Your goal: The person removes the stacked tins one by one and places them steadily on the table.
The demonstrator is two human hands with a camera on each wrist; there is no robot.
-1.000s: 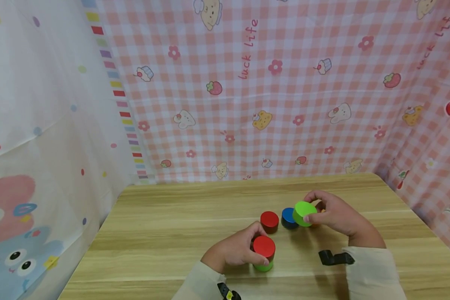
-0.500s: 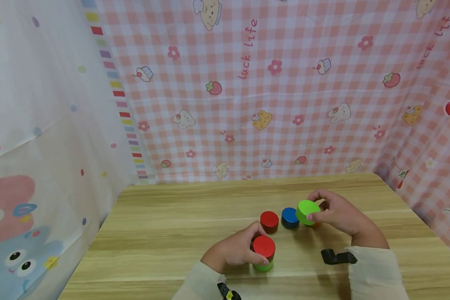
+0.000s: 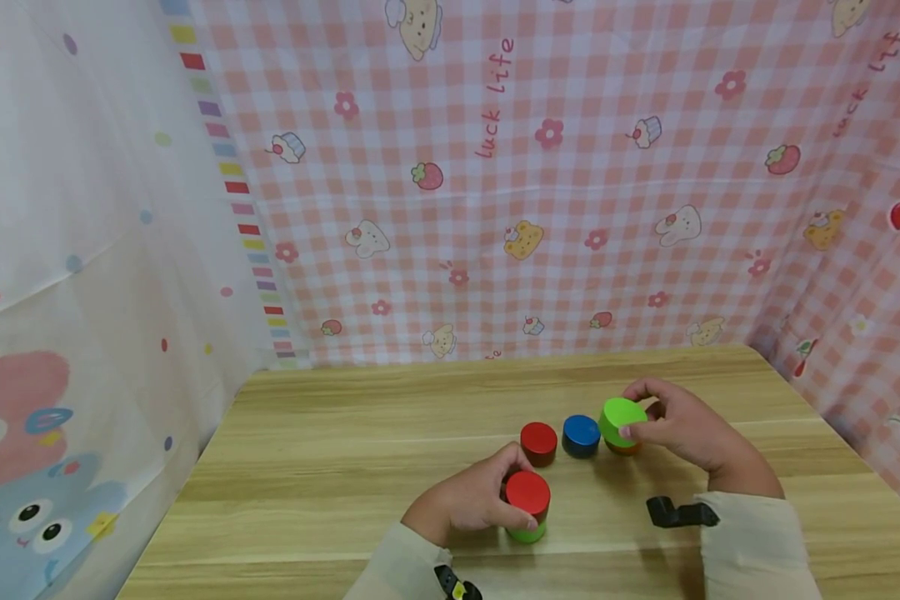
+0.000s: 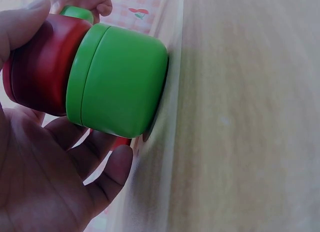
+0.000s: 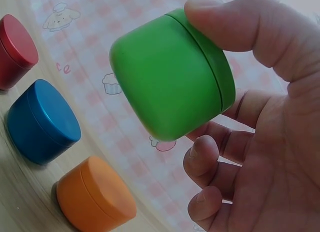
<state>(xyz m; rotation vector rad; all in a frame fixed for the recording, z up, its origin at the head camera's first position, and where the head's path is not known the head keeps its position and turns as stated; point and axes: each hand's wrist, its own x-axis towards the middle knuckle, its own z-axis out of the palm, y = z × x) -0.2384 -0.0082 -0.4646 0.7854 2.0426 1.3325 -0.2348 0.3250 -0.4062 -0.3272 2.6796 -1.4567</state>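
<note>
My left hand grips a small round red tin, which sits on top of a green tin standing on the table. Thumb and fingers wrap the red tin's sides. Farther right, my right hand pinches another green tin by its lid edge, between thumb and fingers. That tin is held in the air over an orange tin, which it mostly hides in the head view. Beside the orange tin stands a blue tin, and left of that a second red tin.
All the tins are on a wood-grain table. Behind it hangs a pink checked cloth, and a white printed cloth hangs on the left. Black straps with fittings sit on the sleeve cuffs.
My right hand has moved slightly right with the green tin, from overlapping the blue tin to over the orange one. The left hand and its stacked tins have stayed in place.
</note>
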